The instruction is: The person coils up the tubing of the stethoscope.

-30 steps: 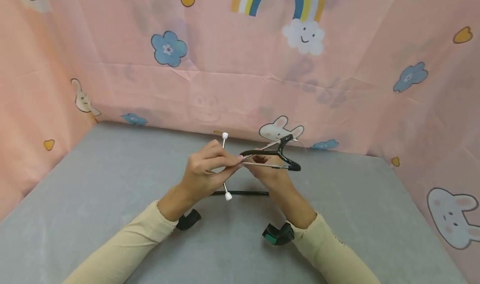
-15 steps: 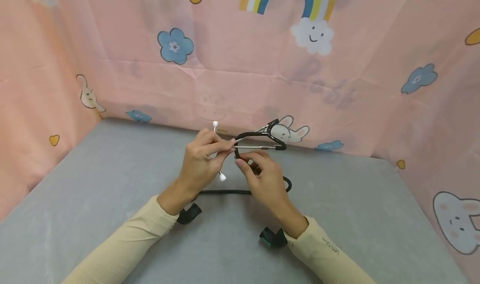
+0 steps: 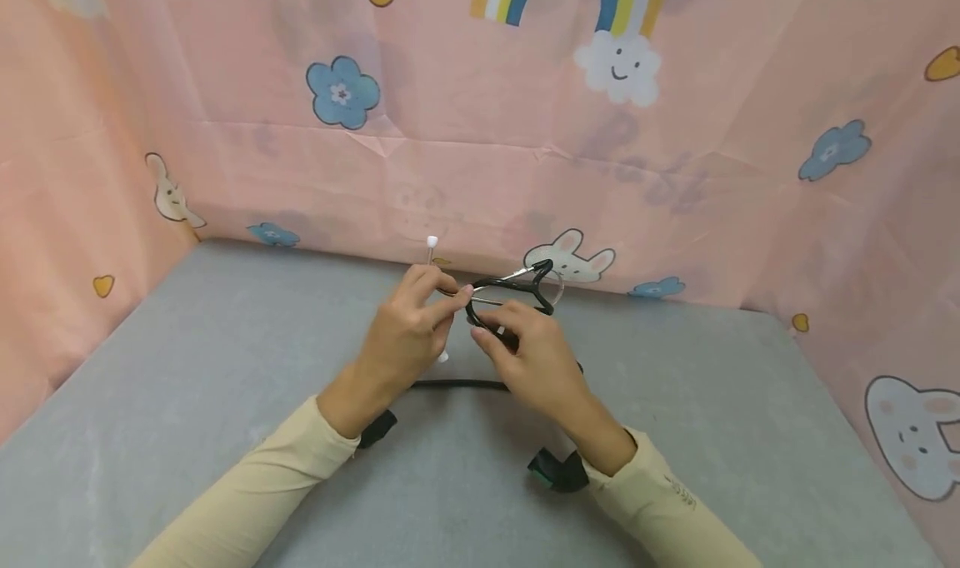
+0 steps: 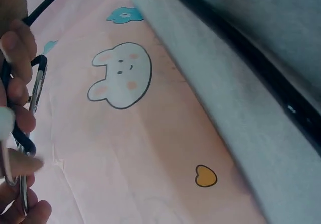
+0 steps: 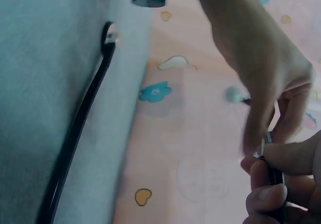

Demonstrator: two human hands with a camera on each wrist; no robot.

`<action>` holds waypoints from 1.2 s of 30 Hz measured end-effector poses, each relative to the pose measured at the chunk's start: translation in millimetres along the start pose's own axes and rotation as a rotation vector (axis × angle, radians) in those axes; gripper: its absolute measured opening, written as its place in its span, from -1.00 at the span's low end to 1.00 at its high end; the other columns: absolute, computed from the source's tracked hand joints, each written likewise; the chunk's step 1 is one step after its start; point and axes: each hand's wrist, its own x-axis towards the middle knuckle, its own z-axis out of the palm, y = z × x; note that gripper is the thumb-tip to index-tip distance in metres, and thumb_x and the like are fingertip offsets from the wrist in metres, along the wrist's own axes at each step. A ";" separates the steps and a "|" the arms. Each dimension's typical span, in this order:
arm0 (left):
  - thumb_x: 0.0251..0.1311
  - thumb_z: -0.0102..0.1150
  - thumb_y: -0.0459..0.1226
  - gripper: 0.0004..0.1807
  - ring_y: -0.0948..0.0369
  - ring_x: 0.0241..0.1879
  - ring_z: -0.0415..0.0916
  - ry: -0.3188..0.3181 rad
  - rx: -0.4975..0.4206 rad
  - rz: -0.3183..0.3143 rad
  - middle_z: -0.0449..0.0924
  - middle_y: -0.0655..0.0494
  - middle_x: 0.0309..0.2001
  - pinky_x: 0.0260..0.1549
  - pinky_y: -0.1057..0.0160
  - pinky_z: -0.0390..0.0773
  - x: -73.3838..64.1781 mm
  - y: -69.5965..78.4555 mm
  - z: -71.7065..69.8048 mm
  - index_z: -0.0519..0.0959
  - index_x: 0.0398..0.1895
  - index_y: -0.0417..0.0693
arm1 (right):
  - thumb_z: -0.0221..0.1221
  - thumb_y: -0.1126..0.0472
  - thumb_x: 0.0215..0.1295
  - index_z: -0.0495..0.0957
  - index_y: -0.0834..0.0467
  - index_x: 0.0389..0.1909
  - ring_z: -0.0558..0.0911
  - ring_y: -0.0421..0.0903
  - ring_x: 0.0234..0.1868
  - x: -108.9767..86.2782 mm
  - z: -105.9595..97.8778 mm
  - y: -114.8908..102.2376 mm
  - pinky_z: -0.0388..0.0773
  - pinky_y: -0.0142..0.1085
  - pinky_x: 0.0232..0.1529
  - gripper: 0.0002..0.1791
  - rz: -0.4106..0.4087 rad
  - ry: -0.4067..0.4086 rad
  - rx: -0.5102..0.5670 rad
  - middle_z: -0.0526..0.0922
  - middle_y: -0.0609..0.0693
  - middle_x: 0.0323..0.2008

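Near the black bar (image 3: pixel 461 384), my left hand (image 3: pixel 401 326) pinches the silver wire (image 4: pixel 38 87) and my right hand (image 3: pixel 536 356) the black frame (image 3: pixel 510 285), so I should move gently.

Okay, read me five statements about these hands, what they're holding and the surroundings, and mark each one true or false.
1. The right hand grips a glossy black curved frame. True.
2. The hands work above a bright green tabletop. False: the smooth tabletop is grey.
3. The left hand pinches thin silver metal wire. True.
4. Red knobs show beside the left hand. False: the small round knobs are white.
5. The pink fabric backdrop bears a cartoon rainbow. True.
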 end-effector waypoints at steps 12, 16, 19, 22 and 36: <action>-0.07 0.38 -0.59 -0.79 0.01 -0.19 0.54 0.020 0.124 0.100 0.64 -0.01 -0.35 -0.14 0.20 0.65 -7.1 -4.0 6.8 0.78 -0.34 -0.22 | 0.21 0.16 0.39 0.70 0.15 -0.15 0.37 -0.27 -0.50 2.2 -0.1 -1.4 0.37 -0.42 -0.48 -0.83 -0.085 -0.093 -0.035 0.55 -0.09 -0.43; -0.06 0.39 -0.58 -0.81 0.01 -0.19 0.55 0.007 0.089 0.034 0.65 -0.02 -0.35 -0.14 0.20 0.66 -8.7 -11.2 6.0 0.78 -0.35 -0.25 | 0.23 0.10 0.38 0.69 0.10 -0.08 0.41 -0.24 -0.46 3.5 -8.7 -0.5 0.40 -0.39 -0.46 -0.79 -0.054 -0.052 -0.144 0.63 -0.08 -0.31; -0.04 0.42 -0.55 -0.85 0.04 -0.20 0.56 -0.020 0.036 -0.013 0.66 -0.02 -0.35 -0.13 0.20 0.66 -9.4 -16.6 4.5 0.77 -0.35 -0.27 | 0.24 0.10 0.36 0.66 0.08 -0.07 0.42 -0.21 -0.47 5.4 -16.5 4.1 0.42 -0.36 -0.45 -0.79 -0.064 0.011 -0.219 0.62 -0.07 -0.28; -0.03 0.45 -0.51 -0.86 0.07 -0.21 0.57 -0.038 -0.023 -0.011 0.67 0.00 -0.35 -0.14 0.23 0.66 -7.5 -19.0 3.1 0.77 -0.35 -0.26 | 0.22 0.12 0.36 0.65 0.09 -0.07 0.46 -0.18 -0.46 7.7 -22.7 10.4 0.46 -0.32 -0.43 -0.79 -0.082 0.073 -0.250 0.63 -0.05 -0.23; -0.06 0.49 -0.45 -0.65 0.24 -0.27 0.59 -0.133 -0.319 0.106 0.65 0.07 -0.33 -0.28 0.38 0.61 -0.8 -14.7 -3.6 0.61 -0.16 -0.14 | 0.16 0.29 0.40 0.61 0.10 -0.04 0.49 -0.20 -0.28 19.3 -46.9 51.8 0.48 -0.34 -0.28 -0.82 -0.231 -0.026 -0.042 0.61 -0.04 -0.15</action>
